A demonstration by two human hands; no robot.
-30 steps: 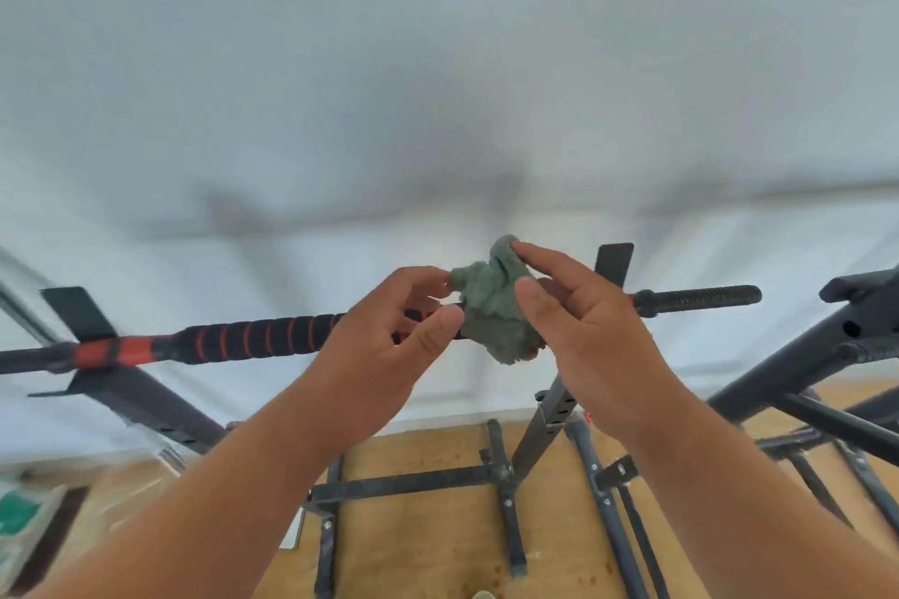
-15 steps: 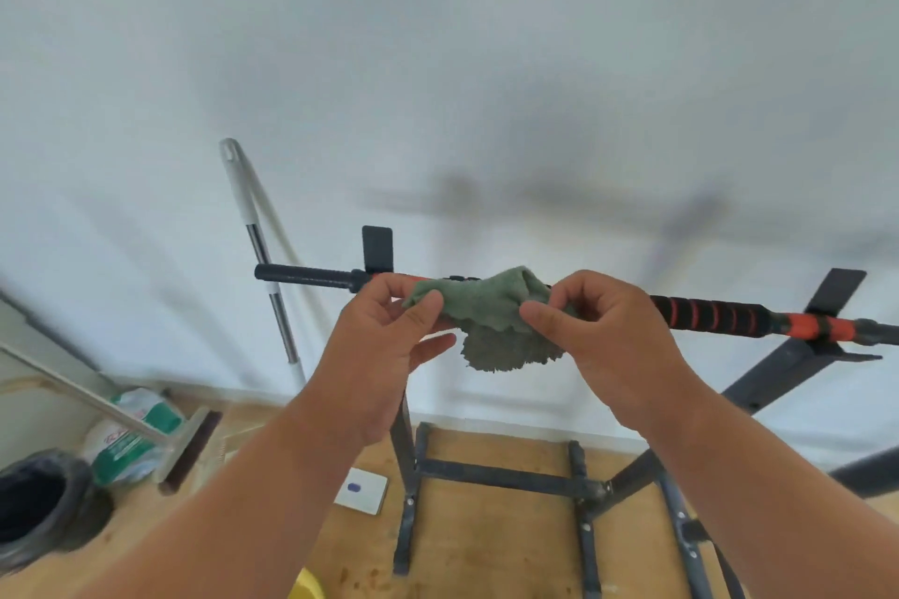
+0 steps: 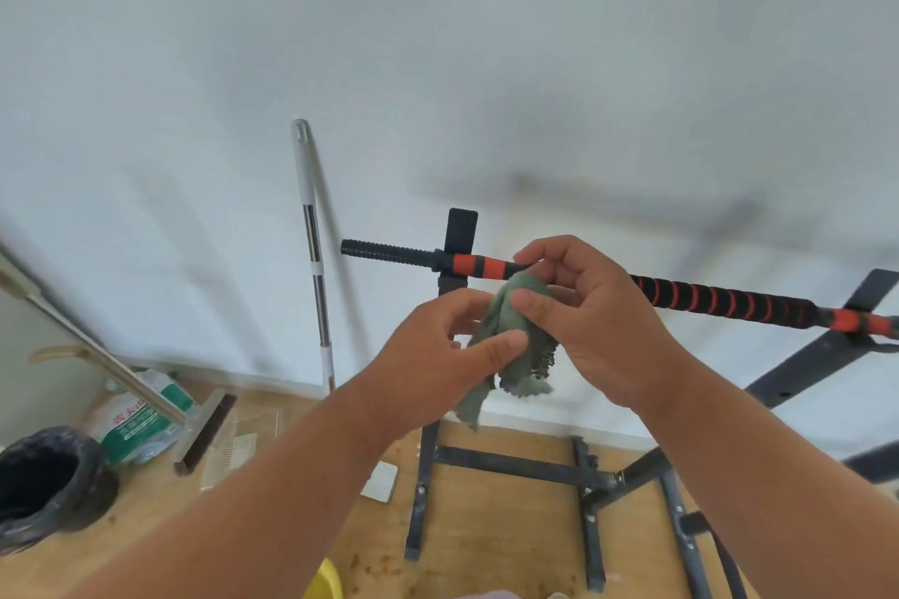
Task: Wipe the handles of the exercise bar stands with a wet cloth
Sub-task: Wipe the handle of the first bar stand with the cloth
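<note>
A black bar with red-striped foam grips (image 3: pixel 720 299) lies across two dark metal stands (image 3: pixel 457 234), running from centre left down to the right edge. A crumpled green cloth (image 3: pixel 523 355) hangs just in front of and below the bar. My left hand (image 3: pixel 438 355) pinches the cloth from the left with thumb and fingers. My right hand (image 3: pixel 593 321) holds its top right part between thumb and fingers, close to the bar's red grip (image 3: pixel 479 265). The bar section behind my right hand is hidden.
A white mop handle (image 3: pixel 311 253) leans on the wall to the left. A squeegee (image 3: pixel 204 428), a green and white bag (image 3: pixel 141 423) and a black bin (image 3: pixel 44 482) sit at lower left. The stand's base frame (image 3: pixel 515 467) lies on the wooden floor.
My view has swung left along the bar, bringing its left end and the mop handle into sight. The cloth, draped on the bar half a second ago, now hangs bunched between both hands.
</note>
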